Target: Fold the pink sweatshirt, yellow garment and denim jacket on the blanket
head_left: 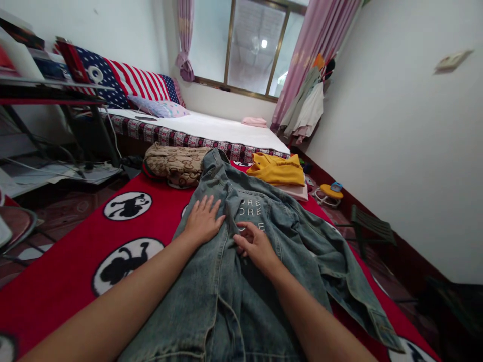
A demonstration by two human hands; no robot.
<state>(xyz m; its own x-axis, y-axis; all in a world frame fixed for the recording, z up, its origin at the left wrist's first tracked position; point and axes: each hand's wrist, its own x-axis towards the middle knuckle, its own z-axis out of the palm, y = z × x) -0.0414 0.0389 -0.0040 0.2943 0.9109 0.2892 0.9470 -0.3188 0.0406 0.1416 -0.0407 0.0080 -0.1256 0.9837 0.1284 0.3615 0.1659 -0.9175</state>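
Observation:
A faded blue-green denim jacket (pixel 260 281) lies spread on a red cloth, its collar toward the far side and one sleeve stretched to the right. White embroidered letters show on the panel beside its long folded front edge. My left hand (pixel 205 219) rests flat on the jacket left of that edge, fingers spread. Just right of the fold, my right hand (pixel 256 245) is loosely curved with a gap between thumb and forefinger. Its fingertips are at the denim; whether they press on it I cannot tell.
Beyond the collar sit a brown patterned bundle (pixel 175 163) and folded yellow clothing (pixel 277 169). The red cloth (pixel 71 271) bears black-and-white monkey discs. Farther back is a bed (pixel 219 128) below a window. A desk (pixel 49 95) stands left; stools (pixel 372 226) are on the right.

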